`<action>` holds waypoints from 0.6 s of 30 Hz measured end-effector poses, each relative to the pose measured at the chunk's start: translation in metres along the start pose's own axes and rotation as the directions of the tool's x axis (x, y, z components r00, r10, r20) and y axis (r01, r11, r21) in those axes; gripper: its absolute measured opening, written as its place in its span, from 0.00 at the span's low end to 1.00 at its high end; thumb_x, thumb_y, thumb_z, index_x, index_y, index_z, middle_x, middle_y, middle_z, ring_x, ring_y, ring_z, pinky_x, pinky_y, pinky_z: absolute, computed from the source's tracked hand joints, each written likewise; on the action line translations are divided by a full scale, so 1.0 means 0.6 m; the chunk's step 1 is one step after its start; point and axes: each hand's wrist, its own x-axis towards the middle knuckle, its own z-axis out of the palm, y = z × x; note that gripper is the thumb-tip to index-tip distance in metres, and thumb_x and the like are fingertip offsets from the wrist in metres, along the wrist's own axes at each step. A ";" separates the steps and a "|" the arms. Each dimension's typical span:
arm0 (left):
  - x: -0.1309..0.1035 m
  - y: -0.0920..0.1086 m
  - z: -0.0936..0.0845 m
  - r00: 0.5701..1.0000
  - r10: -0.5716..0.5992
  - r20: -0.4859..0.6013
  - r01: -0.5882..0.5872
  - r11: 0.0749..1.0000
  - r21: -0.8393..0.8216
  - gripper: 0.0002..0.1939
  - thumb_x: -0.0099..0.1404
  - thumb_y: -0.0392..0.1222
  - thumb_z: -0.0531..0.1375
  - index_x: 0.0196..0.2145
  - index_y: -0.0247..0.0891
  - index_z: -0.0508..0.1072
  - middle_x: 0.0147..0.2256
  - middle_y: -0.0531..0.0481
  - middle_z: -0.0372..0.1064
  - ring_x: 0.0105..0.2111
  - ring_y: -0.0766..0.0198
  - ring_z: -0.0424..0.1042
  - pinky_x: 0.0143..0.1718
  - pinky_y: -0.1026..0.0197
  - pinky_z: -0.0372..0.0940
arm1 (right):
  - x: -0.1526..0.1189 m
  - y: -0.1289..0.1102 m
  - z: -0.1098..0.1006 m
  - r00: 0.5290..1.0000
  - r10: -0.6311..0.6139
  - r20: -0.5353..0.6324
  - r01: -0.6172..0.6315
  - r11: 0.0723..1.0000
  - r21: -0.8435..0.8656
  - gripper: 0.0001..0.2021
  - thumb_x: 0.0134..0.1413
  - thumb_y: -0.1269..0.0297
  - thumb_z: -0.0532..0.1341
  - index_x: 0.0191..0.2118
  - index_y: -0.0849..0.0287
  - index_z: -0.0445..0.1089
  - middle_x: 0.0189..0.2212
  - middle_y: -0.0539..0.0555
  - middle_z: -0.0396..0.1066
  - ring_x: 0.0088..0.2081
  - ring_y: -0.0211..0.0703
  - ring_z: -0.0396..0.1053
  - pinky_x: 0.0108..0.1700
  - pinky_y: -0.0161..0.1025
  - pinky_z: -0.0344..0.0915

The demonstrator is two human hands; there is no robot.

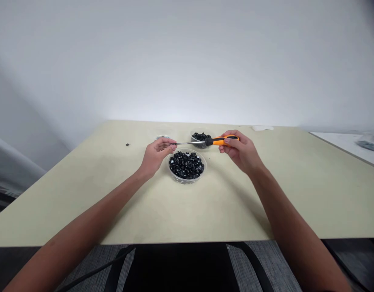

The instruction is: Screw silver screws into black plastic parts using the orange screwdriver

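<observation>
My right hand (238, 151) is closed round the orange and black handle of a screwdriver (217, 140), held level with its metal shaft pointing left. At the shaft's tip, the fingers of my left hand (158, 154) are pinched together on a small dark piece, too small to make out. Below the shaft stands a clear round tub (187, 181) filled with small black parts (187, 164), a few showing white or silvery spots. Behind the shaft is a second clear tub (194, 133) with similar black parts. Partly hidden behind my left hand, a third clear container (152, 133) holds small shiny metal pieces.
One small black part (127, 144) lies alone on the pale table (180, 219) at the left. A white scrap (262, 128) rests near the back edge. On a white surface (341, 142) at the far right sits a clear container (370, 142). A wall rises behind the table.
</observation>
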 end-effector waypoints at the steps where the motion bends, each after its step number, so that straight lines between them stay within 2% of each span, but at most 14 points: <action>1: -0.001 0.001 0.000 1.000 -0.001 0.007 0.001 1.000 -0.010 0.12 0.60 0.46 0.67 0.39 0.37 0.76 0.35 0.47 0.74 0.36 0.63 0.73 0.44 0.57 0.68 | -0.003 0.008 0.005 1.000 0.013 0.002 -0.013 1.000 0.025 0.13 0.49 0.62 0.67 0.39 0.60 0.66 0.34 0.52 0.68 0.29 0.33 0.68 0.34 0.35 0.69; 4: -0.006 -0.001 0.003 1.000 -0.019 0.025 0.020 0.999 -0.044 0.12 0.60 0.47 0.67 0.38 0.37 0.76 0.34 0.48 0.74 0.37 0.62 0.73 0.44 0.58 0.69 | -0.015 0.024 0.001 0.999 0.052 -0.015 -0.050 0.996 0.078 0.12 0.50 0.64 0.66 0.39 0.60 0.66 0.33 0.51 0.67 0.29 0.32 0.68 0.33 0.33 0.67; 11: -0.019 -0.015 0.006 0.994 -0.109 0.026 0.110 0.991 -0.077 0.12 0.60 0.48 0.67 0.39 0.38 0.76 0.35 0.49 0.75 0.36 0.63 0.73 0.43 0.59 0.69 | -0.026 0.048 -0.033 0.980 0.153 -0.129 -0.123 0.970 0.211 0.11 0.47 0.65 0.66 0.37 0.60 0.66 0.32 0.51 0.65 0.28 0.31 0.66 0.30 0.29 0.66; 15: -0.023 -0.011 0.002 0.994 -0.113 -0.012 0.112 0.993 -0.036 0.10 0.62 0.46 0.67 0.39 0.40 0.76 0.33 0.51 0.74 0.36 0.64 0.73 0.42 0.60 0.69 | -0.030 0.065 -0.042 0.972 0.198 -0.127 -0.165 0.959 0.230 0.10 0.47 0.66 0.65 0.36 0.59 0.67 0.33 0.51 0.66 0.28 0.31 0.66 0.30 0.29 0.66; 18: -0.021 -0.003 0.004 0.996 -0.081 -0.041 0.080 0.997 -0.019 0.10 0.61 0.46 0.67 0.38 0.40 0.77 0.33 0.51 0.74 0.35 0.65 0.73 0.41 0.61 0.69 | -0.032 0.063 -0.041 0.978 0.179 -0.110 -0.150 0.961 0.230 0.09 0.48 0.66 0.64 0.36 0.59 0.67 0.33 0.52 0.66 0.28 0.32 0.66 0.30 0.30 0.65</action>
